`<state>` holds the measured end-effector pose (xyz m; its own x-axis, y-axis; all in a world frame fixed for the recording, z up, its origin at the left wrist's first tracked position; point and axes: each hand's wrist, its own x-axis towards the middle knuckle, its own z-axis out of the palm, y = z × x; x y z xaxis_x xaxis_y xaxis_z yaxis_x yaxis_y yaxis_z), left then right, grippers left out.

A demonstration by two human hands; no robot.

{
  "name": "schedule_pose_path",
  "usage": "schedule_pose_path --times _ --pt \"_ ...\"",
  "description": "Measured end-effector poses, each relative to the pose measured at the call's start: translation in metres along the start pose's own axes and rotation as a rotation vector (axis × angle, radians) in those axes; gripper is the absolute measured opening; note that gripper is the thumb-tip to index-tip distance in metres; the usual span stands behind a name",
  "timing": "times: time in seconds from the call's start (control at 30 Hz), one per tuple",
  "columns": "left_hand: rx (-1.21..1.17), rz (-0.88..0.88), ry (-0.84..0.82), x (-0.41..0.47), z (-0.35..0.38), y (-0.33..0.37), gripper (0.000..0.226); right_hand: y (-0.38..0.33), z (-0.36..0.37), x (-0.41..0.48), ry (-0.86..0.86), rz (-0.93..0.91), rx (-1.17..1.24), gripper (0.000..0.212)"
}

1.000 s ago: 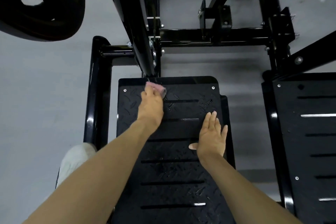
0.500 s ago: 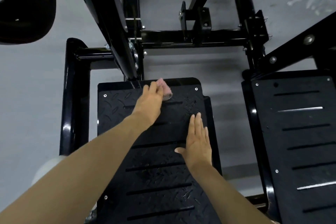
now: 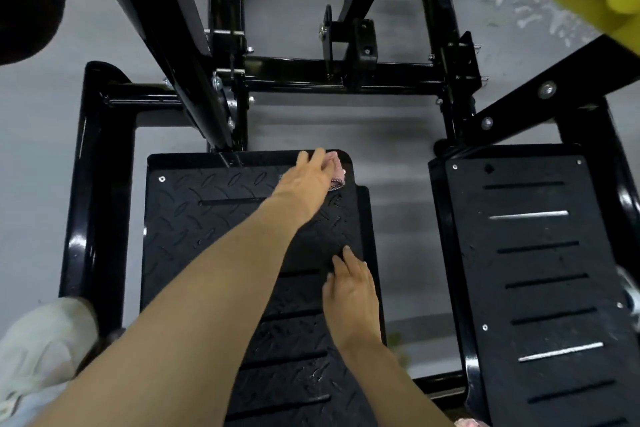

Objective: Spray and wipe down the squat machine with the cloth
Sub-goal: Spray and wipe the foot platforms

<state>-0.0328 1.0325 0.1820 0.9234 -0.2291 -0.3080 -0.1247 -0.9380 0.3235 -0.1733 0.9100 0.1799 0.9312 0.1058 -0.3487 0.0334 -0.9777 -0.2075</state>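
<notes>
Cloth (image 3: 336,173) under left hand (image 3: 304,180)

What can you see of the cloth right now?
The cloth is pink, with a mesh-like weave showing at its lower edge. It is bunched and mostly hidden under the left hand, whose fingers lie over it and press it onto the far right corner of the left footplate. Only its right side peeks out beyond the fingers. Nothing else touches it.
</notes>
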Motion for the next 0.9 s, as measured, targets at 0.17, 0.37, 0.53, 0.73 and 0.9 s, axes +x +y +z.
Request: schedule_pose_path --times 0.17,0.37,0.53,0.73,0.9 --pt "0.061 0.383 -0.178 -0.038 0.027 0.034 0.053 0.003 0.0 -0.001 0.16 0.019 0.051 0.03" --pt "0.084 0.299 0.036 -0.029 0.01 0.011 0.058 0.004 0.003 -0.012 0.209 0.051 0.028 0.037" --pt "0.133 0.096 -0.056 -0.032 0.01 0.002 0.082 -0.011 0.009 -0.022 0.16 0.101 0.024 0.044" --pt "0.238 0.572 -0.217 -0.074 0.045 0.039 0.071 -0.009 0.011 -0.03 0.132 0.15 0.017 0.027" --pt "0.454 0.439 -0.112 -0.055 0.019 -0.004 0.08 -0.002 0.013 -0.037 0.142 0.131 0.003 0.04"
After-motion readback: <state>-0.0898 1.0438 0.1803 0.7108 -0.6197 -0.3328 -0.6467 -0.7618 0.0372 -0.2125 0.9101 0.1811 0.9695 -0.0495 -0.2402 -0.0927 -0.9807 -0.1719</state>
